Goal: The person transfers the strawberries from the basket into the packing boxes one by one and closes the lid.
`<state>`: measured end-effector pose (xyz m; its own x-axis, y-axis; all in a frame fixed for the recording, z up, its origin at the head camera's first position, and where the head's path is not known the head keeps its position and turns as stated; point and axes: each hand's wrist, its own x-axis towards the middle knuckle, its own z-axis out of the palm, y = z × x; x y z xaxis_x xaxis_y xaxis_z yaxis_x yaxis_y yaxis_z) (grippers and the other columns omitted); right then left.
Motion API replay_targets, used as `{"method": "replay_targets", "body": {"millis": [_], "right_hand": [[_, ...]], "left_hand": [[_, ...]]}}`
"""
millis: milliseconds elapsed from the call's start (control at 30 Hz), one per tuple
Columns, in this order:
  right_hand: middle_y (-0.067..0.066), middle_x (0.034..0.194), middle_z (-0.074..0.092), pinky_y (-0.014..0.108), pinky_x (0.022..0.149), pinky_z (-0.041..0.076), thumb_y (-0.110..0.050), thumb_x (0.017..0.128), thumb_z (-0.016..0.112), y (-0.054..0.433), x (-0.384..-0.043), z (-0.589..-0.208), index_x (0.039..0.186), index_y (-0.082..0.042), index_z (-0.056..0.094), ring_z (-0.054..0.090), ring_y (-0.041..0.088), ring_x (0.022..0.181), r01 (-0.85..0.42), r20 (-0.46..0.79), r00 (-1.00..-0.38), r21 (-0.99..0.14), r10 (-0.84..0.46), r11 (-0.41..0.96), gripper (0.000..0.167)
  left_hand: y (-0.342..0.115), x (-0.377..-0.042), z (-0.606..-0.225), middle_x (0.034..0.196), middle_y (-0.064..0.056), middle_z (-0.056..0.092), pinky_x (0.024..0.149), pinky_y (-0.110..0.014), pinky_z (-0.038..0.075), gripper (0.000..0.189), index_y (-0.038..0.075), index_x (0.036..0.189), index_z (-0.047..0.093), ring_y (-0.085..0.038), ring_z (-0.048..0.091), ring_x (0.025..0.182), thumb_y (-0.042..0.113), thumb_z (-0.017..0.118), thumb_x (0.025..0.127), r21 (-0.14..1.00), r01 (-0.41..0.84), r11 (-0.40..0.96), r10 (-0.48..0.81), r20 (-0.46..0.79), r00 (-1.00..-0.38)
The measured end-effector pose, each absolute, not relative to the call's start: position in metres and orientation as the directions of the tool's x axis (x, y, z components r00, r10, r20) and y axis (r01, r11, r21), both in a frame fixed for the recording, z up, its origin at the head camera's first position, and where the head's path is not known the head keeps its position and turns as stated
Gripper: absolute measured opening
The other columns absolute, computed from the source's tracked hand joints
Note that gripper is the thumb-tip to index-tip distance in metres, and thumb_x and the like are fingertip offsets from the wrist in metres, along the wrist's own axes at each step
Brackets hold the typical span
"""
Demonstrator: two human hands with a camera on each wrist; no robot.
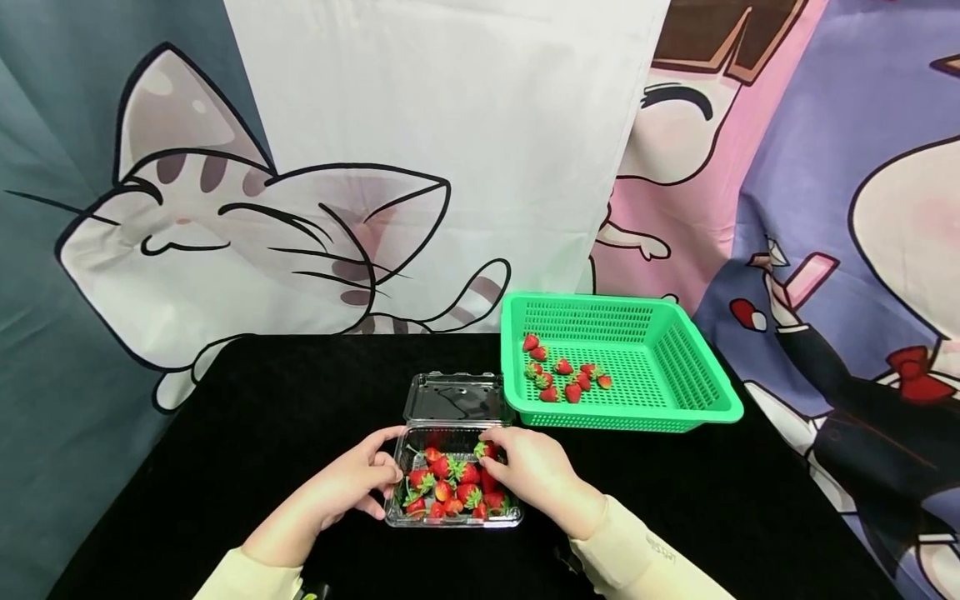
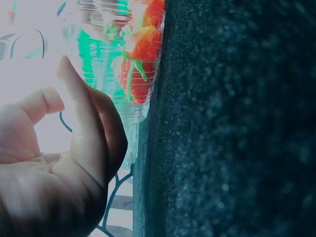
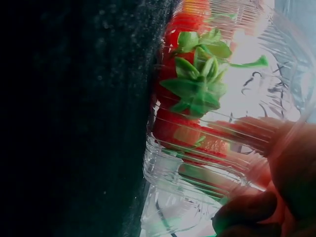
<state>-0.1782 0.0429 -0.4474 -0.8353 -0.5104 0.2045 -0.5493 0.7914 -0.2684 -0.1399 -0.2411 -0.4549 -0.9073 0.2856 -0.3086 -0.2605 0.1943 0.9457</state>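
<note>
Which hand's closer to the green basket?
Right. The right hand is over the clear box's right side, just in front of the green basket's near left corner. The left hand is at the box's left edge, farther away.

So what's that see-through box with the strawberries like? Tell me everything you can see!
The clear box looks like thin, shiny plastic, with ribbed walls. Its see-through lid is open, folded back on the far side. The box sits upright on the black tabletop, close to the green basket. Lots of red strawberries lie inside. The left hand seems to touch its left side, while the right hand reaches in over the right side, pinching a strawberry.
</note>
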Motion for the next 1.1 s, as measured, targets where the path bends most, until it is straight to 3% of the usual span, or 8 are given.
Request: {"method": "replay_targets", "body": {"millis": [167, 400, 600, 800, 1100], "right_hand": [[-0.005, 0.102, 0.073, 0.038, 0.068, 0.056, -0.032, 0.087, 0.072, 0.042, -0.18, -0.446, 0.113, -0.021, 0.072, 0.069, 0.015, 0.088, -0.545, 0.19, -0.838, -0.251, -0.512, 0.8, 0.028], [-0.009, 0.091, 0.071, 0.037, 0.066, 0.054, -0.024, 0.088, 0.071, 0.043, -0.181, -0.446, 0.099, -0.024, 0.074, 0.066, 0.012, 0.081, -0.545, 0.169, -0.838, -0.284, -0.519, 0.789, 0.011], [-0.012, 0.088, 0.068, 0.033, 0.064, 0.053, -0.025, 0.088, 0.071, 0.046, -0.18, -0.443, 0.096, -0.025, 0.074, 0.062, 0.008, 0.077, -0.541, 0.156, -0.84, -0.305, -0.519, 0.784, 0.008], [-0.016, 0.083, 0.064, 0.03, 0.063, 0.051, -0.028, 0.089, 0.07, 0.047, -0.177, -0.437, 0.093, -0.026, 0.074, 0.056, 0.003, 0.072, -0.545, 0.158, -0.835, -0.369, -0.527, 0.753, 0.006], [-0.019, 0.085, 0.064, 0.03, 0.069, 0.052, -0.031, 0.092, 0.067, 0.051, -0.176, -0.422, 0.094, -0.029, 0.073, 0.058, 0.003, 0.075, -0.525, 0.17, -0.842, -0.479, -0.513, 0.703, 0.007]], "left_hand": [[-0.242, -0.143, -0.455, 0.089, -0.011, 0.058, 0.049, -0.03, 0.055, 0.073, 0.011, 0.153, 0.027, -0.019, 0.055, 0.073, 0.006, 0.061, 0.088, 0.946, -0.258, 0.197, 0.28, -0.306, -0.91], [-0.242, -0.141, -0.457, 0.087, -0.01, 0.058, 0.049, -0.03, 0.055, 0.074, 0.011, 0.153, 0.027, -0.019, 0.055, 0.073, 0.005, 0.061, 0.087, 0.947, -0.26, 0.186, 0.282, -0.306, -0.91], [-0.24, -0.141, -0.455, 0.088, -0.011, 0.058, 0.049, -0.03, 0.055, 0.074, 0.011, 0.153, 0.028, -0.019, 0.055, 0.073, 0.006, 0.06, 0.087, 0.947, -0.258, 0.193, 0.279, -0.305, -0.911], [-0.241, -0.14, -0.455, 0.089, -0.011, 0.058, 0.05, -0.03, 0.055, 0.074, 0.01, 0.153, 0.026, -0.019, 0.055, 0.073, 0.006, 0.06, 0.088, 0.945, -0.264, 0.194, 0.288, -0.312, -0.905], [-0.244, -0.14, -0.456, 0.089, -0.01, 0.058, 0.05, -0.03, 0.055, 0.073, 0.01, 0.153, 0.026, -0.019, 0.056, 0.074, 0.007, 0.061, 0.089, 0.944, -0.265, 0.197, 0.29, -0.314, -0.904]]}}
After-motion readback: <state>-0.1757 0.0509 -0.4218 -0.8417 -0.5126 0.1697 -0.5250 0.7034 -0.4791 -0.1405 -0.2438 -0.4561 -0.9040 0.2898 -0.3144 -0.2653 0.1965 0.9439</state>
